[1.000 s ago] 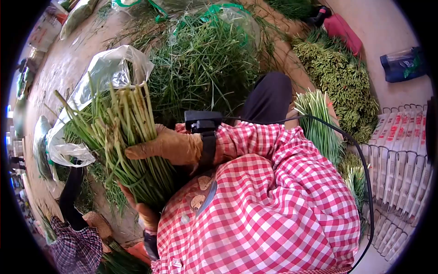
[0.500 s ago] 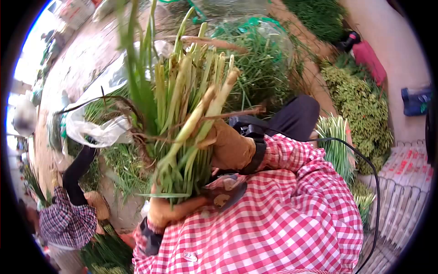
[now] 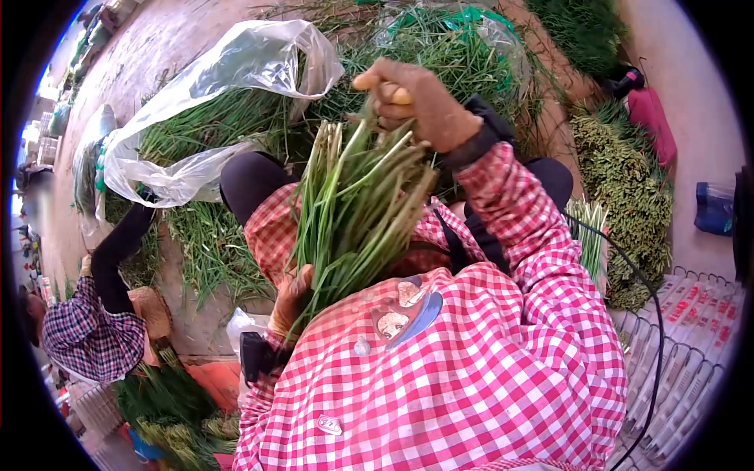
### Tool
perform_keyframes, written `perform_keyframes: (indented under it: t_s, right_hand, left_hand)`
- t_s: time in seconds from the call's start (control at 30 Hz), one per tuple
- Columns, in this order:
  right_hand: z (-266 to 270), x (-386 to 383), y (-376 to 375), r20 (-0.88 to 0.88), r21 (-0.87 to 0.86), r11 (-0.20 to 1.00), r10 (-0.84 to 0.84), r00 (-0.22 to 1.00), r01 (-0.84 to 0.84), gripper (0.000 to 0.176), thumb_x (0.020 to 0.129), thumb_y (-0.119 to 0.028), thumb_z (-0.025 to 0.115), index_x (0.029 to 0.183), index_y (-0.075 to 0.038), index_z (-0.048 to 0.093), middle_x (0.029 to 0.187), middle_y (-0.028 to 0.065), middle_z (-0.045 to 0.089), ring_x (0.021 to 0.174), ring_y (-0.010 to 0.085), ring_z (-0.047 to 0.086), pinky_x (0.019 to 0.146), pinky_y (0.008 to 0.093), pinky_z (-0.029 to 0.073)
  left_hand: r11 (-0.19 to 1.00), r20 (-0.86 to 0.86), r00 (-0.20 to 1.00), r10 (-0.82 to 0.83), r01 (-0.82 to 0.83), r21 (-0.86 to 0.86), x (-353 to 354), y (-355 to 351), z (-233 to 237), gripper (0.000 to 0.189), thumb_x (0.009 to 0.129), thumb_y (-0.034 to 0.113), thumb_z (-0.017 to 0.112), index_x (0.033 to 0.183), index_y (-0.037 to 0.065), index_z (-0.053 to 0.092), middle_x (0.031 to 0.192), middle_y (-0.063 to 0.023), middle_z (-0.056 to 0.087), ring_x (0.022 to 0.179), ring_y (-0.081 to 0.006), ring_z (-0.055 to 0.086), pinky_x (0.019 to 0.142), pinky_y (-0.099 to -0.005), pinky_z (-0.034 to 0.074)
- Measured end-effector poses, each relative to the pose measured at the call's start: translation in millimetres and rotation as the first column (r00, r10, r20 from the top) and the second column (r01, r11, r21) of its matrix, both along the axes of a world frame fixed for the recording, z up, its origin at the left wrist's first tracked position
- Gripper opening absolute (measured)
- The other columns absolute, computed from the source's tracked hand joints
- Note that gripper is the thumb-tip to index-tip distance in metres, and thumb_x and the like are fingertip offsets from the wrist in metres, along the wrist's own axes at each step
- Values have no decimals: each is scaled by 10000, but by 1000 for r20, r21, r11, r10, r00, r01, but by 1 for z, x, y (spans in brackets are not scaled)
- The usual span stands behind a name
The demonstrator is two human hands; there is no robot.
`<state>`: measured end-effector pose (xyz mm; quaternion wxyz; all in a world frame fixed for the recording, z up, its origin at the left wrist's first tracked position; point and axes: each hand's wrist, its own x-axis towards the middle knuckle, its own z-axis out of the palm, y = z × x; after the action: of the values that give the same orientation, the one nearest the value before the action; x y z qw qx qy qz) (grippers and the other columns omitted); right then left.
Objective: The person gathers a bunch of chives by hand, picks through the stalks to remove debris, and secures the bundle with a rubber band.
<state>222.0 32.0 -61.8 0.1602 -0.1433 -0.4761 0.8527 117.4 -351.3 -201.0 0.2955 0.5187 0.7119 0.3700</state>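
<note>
A bunch of long green stalks (image 3: 357,208) leans against my checked shirt front, pale cut ends up and green parts down. My left hand (image 3: 292,301) is wrapped round the lower left of the bunch, fingers mostly hidden behind it. Above the bunch, my right hand (image 3: 420,102) is closed, fingers curled; a blurred pale green stalk (image 3: 364,129) runs up to its fingertips. Most of what lies inside that grip is hidden.
A clear plastic bag (image 3: 267,55) with green stalks lies ahead on the left. Loose stalks (image 3: 212,243) cover the floor. Bundles with bud-like tips (image 3: 620,188) stand at right, beside a cable (image 3: 656,314). A person in a checked shirt (image 3: 94,330) sits at left.
The bunch has come down and nearer my lap, and its tilt has changed. My right hand has moved from beside the bunch to above its ends. The view has shifted.
</note>
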Motion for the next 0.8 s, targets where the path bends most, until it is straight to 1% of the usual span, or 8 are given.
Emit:
perform_keyframes:
  t_s: [0.2,0.27,0.37,0.43,0.5,0.53,0.63,0.8]
  right_hand:
    - [20,21,65,-238,164,948,-232,943,274,235,954,-225,479,920,-34,610,640,-34,488,456,43,392,402,206,304]
    - [20,36,96,-204,8,834,-539,817,552,286,963,-258,463,909,-22,615,604,-4,508,467,106,471,423,234,354]
    - [36,47,78,-211,330,574,-729,651,749,268,957,-242,469,867,-29,603,589,10,497,453,113,460,409,245,332]
    - [41,47,25,-139,628,631,-484,864,455,112,911,-163,568,900,-62,616,898,43,636,631,59,541,521,200,446]
    - [32,41,-30,72,906,423,-85,994,-29,188,844,-224,670,960,-82,628,1070,66,639,1035,187,580,881,315,474]
    - [14,35,-48,-41,980,197,80,996,25,366,795,-388,699,988,-86,625,1074,79,629,1016,234,589,897,367,469]
    - [-12,33,-98,205,975,-53,-148,967,-215,478,725,-567,664,951,-148,627,1106,61,558,1206,238,390,1053,498,72]
    - [-28,42,-97,128,992,22,-163,978,-126,158,807,-293,664,897,-166,640,907,-19,614,1024,210,530,1008,463,216]
  left_hand:
    - [993,-107,990,93,-85,81,11,20,26,351,906,121,550,1235,7,500,1117,-146,597,1019,-263,578,878,-334,458]
    - [979,81,981,174,-181,92,11,24,26,363,910,160,546,1239,13,502,1124,-135,597,1013,-250,580,879,-333,462]
    - [916,697,635,334,-392,-81,18,40,47,385,915,219,540,1244,22,504,1134,-118,597,1006,-230,584,880,-331,467]
    - [885,854,395,338,-443,-145,22,50,62,402,919,259,536,1248,28,506,1141,-106,597,1000,-217,586,881,-329,471]
    - [865,918,228,323,-464,-189,24,61,74,422,923,298,532,1251,34,508,1148,-95,597,995,-205,588,882,-328,475]
    - [859,933,168,318,-468,-208,24,67,78,432,925,318,530,1253,38,509,1151,-89,597,993,-198,589,882,-327,476]
    - [857,949,110,295,-469,-212,28,75,88,454,934,354,521,1262,40,507,1166,-74,591,1006,-182,583,894,-323,473]
    - [830,846,368,385,-540,-142,25,37,42,457,970,313,477,1310,8,461,1237,-61,546,1108,-150,525,953,-298,421]
